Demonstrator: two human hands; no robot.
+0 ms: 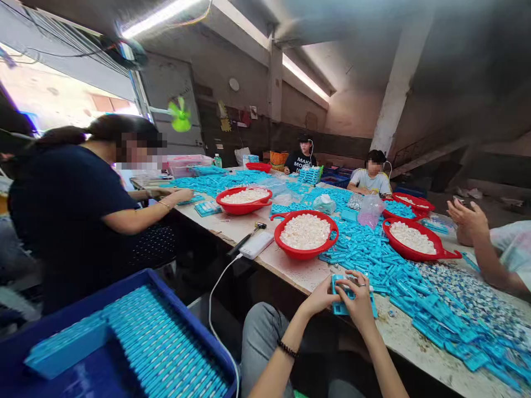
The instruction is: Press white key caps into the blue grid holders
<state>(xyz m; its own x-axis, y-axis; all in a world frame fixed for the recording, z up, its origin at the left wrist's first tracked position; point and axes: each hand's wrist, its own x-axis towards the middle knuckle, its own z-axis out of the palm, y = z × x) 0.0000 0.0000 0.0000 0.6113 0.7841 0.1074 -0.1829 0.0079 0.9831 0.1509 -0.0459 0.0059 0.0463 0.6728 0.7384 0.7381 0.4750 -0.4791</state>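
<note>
At the table's near edge, my left hand [318, 299] grips the left side of a light-blue plastic piece [339, 307] between thumb and fingers. My right hand [359, 301], with a ring on one finger, is bent over the same piece, its fingertips pressed on it. Parts of the piece are covered by my fingers, and any small part between them is too small to make out. Just beyond my hands stands a red bowl [283, 247] full of small white pieces [306, 231]. Loose blue plastic parts [373, 251] lie heaped to the right of my hands.
Small white-and-blue parts [468, 301] spread at the right. A white power bank [257, 245] with a cable and a hammer [248, 239] lie left of the bowl. Below left, a dark-blue crate [211, 338] holds rows of blue pieces [161, 337]. Several co-workers sit around the table.
</note>
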